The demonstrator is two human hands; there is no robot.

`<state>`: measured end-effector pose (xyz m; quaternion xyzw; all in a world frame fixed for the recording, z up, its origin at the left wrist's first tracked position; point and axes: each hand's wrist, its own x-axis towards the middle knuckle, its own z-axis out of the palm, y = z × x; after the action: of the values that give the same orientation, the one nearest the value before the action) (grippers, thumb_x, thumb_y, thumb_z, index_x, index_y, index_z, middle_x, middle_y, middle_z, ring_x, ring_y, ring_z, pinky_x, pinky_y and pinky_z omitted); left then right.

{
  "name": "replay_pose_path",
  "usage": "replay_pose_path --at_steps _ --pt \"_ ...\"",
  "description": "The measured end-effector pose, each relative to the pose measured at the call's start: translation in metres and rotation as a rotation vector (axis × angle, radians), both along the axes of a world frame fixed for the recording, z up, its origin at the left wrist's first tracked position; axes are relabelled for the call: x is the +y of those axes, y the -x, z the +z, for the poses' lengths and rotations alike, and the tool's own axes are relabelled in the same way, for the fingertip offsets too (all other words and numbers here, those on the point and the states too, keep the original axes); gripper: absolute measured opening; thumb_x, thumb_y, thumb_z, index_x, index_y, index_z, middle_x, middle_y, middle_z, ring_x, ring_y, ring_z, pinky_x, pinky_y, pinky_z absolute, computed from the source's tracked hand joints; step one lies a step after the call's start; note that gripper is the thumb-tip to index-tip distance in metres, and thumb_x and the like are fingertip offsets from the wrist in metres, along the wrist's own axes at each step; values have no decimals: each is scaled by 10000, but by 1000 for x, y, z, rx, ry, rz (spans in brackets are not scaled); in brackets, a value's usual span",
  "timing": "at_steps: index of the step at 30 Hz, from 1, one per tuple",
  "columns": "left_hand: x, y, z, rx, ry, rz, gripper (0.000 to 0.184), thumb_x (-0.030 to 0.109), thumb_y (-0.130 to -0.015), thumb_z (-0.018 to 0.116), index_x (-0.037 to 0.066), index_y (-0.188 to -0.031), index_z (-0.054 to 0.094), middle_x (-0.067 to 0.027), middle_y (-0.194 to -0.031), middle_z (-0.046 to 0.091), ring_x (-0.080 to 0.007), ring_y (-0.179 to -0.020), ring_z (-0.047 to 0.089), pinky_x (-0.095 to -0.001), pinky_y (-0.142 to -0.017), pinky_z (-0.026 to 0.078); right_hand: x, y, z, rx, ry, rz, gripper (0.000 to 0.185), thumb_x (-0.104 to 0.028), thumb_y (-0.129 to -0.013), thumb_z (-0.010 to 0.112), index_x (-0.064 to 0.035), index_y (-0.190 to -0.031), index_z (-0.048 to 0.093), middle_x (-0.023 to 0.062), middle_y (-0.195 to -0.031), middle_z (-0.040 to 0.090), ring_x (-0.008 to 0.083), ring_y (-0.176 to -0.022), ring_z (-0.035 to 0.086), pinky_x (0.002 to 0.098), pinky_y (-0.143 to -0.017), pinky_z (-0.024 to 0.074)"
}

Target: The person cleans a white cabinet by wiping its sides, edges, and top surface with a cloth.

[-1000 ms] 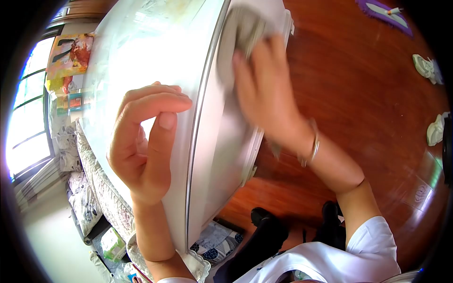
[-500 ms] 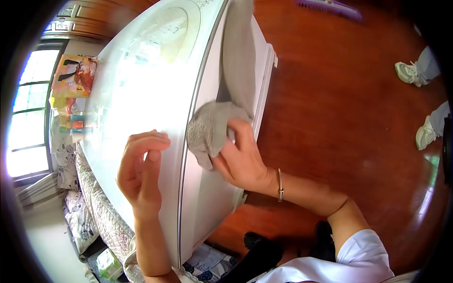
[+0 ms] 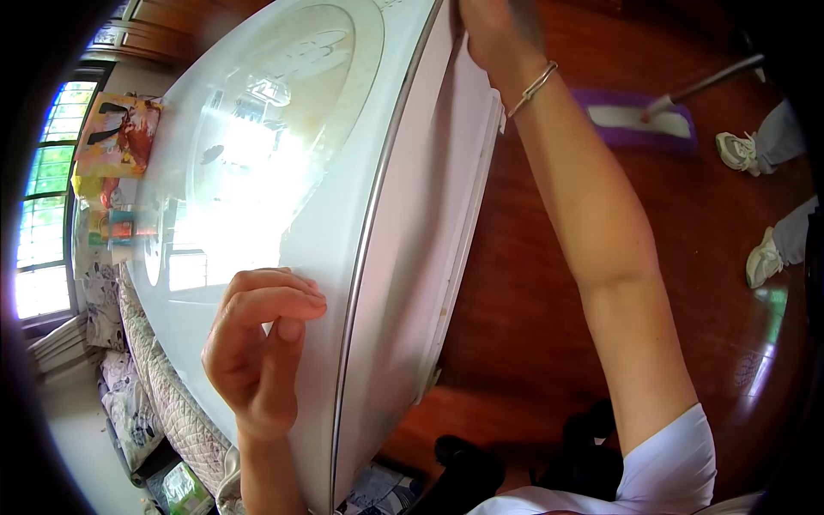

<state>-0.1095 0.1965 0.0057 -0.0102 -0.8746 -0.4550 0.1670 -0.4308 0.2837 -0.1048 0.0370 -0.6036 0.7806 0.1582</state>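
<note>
Left hand (image 3: 257,348): curled above table (image 3: 342,215), narrow gap at thumb. Right hand (image 3: 491,34): outstretched, by table's side; fingers cropped, grip cannot be told. Grey cloth (image 3: 527,24): blurred, beside it.

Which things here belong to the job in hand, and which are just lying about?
In the job:
- white unit
- right hand at its edge
- left hand, curled
- grey patch, possibly cloth

Just around:
- purple mop
- colourful bag
- quilted cover
- white shoes

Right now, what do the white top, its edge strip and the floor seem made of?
White top: probably glass, glossy; it mirrors the window. Edge strip: likely metal, given its silvery shine. Floor: perhaps varnished wood or laminate, reddish and shiny.
</note>
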Motion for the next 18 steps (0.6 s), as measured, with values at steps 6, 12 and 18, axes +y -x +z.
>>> replay_pose_path --at_steps 6,12,18 --pt "-12 -1 -1 14 -16 -57 86 18 -849 556 -36 -857 621 -141 -864 614 -219 -845 586 -341 -822 453 36 34 -83 -264 -306 320 483 -349 -987 355 5 -1308 428 195 -1240 507 310 -1153 475 383 -1018 350" --pt "-16 -5 -1 2 16 -73 100 13 -859 541 -35 -881 625 -134 -890 617 -209 -884 577 -327 -874 429 108 -9 -83 -70 -460 132 328 -309 -972 438 -20 -1074 556 95 -1021 622 209 -953 593 333 -828 487" --pt "-15 -9 -1 -17 -6 -65 111 0 -868 529 -39 -905 626 -123 -927 609 -196 -925 566 -299 -871 420 172 -66 -1 99 250 578 430 -371 -998 418 -56 -1287 464 54 -1153 579 164 -1040 553 331 -921 439"
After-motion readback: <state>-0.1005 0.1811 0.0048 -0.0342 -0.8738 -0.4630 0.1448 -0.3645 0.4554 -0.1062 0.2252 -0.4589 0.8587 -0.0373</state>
